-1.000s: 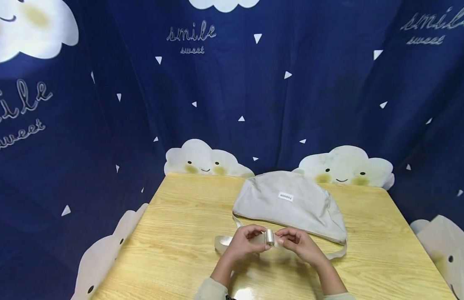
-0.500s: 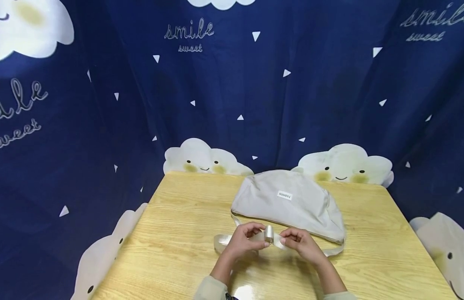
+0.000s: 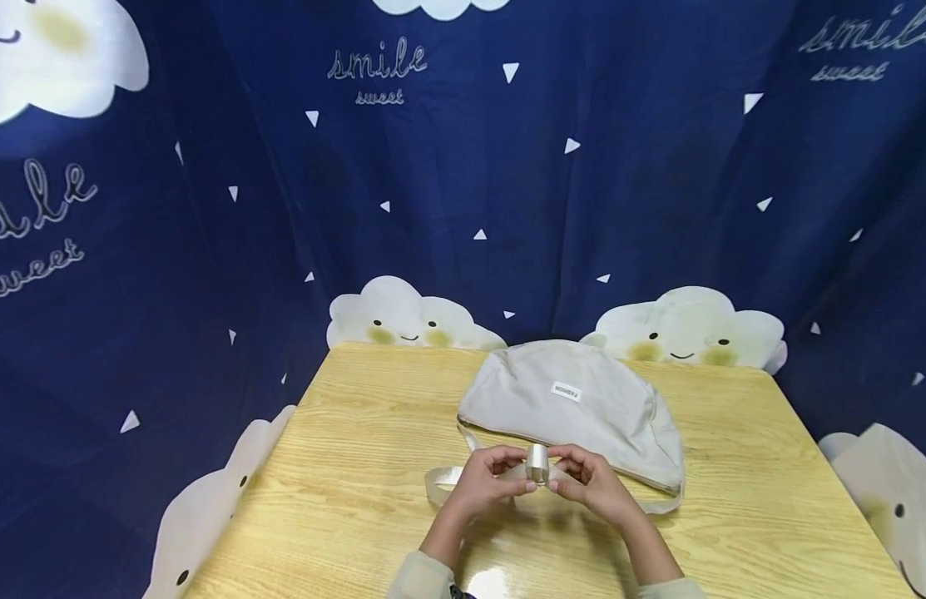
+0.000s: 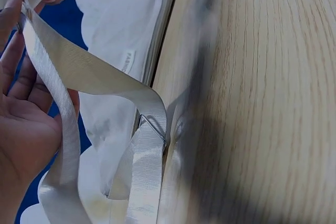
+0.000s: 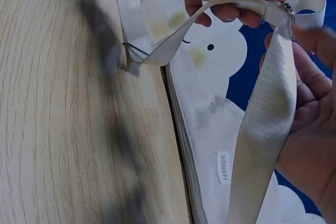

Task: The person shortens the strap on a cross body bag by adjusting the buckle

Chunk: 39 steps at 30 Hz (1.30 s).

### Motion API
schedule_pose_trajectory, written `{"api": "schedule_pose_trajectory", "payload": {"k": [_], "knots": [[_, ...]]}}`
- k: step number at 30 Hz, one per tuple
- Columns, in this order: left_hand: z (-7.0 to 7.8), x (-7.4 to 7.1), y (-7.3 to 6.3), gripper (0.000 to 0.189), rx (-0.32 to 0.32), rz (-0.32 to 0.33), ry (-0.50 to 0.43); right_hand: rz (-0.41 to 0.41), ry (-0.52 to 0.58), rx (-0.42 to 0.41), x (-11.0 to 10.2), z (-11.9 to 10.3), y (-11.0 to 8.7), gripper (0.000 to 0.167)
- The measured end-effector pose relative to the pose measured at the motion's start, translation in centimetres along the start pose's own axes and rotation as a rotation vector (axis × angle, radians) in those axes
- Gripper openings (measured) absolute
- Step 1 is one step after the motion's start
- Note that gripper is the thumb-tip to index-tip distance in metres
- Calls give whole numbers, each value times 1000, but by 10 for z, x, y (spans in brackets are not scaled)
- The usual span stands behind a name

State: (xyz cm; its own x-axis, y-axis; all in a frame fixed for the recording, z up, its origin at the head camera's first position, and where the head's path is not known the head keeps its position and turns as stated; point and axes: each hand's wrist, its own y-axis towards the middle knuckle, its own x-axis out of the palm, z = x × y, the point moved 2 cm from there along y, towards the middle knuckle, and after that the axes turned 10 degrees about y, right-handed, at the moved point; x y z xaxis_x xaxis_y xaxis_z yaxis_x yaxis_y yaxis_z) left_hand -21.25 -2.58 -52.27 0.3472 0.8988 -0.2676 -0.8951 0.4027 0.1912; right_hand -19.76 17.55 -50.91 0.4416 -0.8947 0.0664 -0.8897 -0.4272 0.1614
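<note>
A pale beige bag (image 3: 575,408) lies on the table, its strap (image 4: 100,72) running toward me. My left hand (image 3: 485,482) grips the strap beside a small metal slider buckle (image 5: 287,8). From the other side, my right hand (image 3: 597,487) pinches the strap, thumb and fingertips right at the buckle. Between the two hands a short strap loop (image 3: 537,462) stands up out of the slider. In the left wrist view, a metal ring (image 4: 152,129) sits where the strap folds lower down. The fingers partly hide the slider.
The wooden table (image 3: 358,499) carries the bag near its far side. A slack strap bend (image 3: 436,484) lies left of my left hand. A dark blue curtain (image 3: 448,166) with clouds and triangles hangs behind and at both sides.
My right hand has moved left along the strap, close to the buckle. The loop stands slightly taller. The bag has shifted a little left; my left hand stays about where it was.
</note>
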Motion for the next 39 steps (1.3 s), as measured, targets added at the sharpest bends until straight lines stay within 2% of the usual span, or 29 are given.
{"api": "schedule_pose_trajectory", "payload": {"k": [4, 12, 14, 21, 26, 31, 34, 39], "knots": [[3, -1, 0, 32, 7, 0, -6, 14, -43, -40, 3, 0, -1, 52], [28, -5, -3, 32, 2, -40, -26, 69, -99, -37, 5, 1, -1, 44], [27, -4, -3, 32, 6, -41, -24, 68, -101, -47, 6, -1, -1, 42], [6, 1, 1, 31, 30, -25, -11, 32, -84, -84, 17, -24, -4, 39], [6, -1, 1, 32, 41, -39, -1, 45, -107, -88, 12, -12, -2, 37], [21, -11, -5, 33, 38, -35, 47, 69, -102, -103, 9, -3, -3, 39], [31, -19, -10, 31, 13, -21, 82, 101, -111, -106, 8, -3, -5, 41], [35, -25, -13, 22, -17, -39, 126, 116, -119, -131, 8, -4, -4, 42]]}}
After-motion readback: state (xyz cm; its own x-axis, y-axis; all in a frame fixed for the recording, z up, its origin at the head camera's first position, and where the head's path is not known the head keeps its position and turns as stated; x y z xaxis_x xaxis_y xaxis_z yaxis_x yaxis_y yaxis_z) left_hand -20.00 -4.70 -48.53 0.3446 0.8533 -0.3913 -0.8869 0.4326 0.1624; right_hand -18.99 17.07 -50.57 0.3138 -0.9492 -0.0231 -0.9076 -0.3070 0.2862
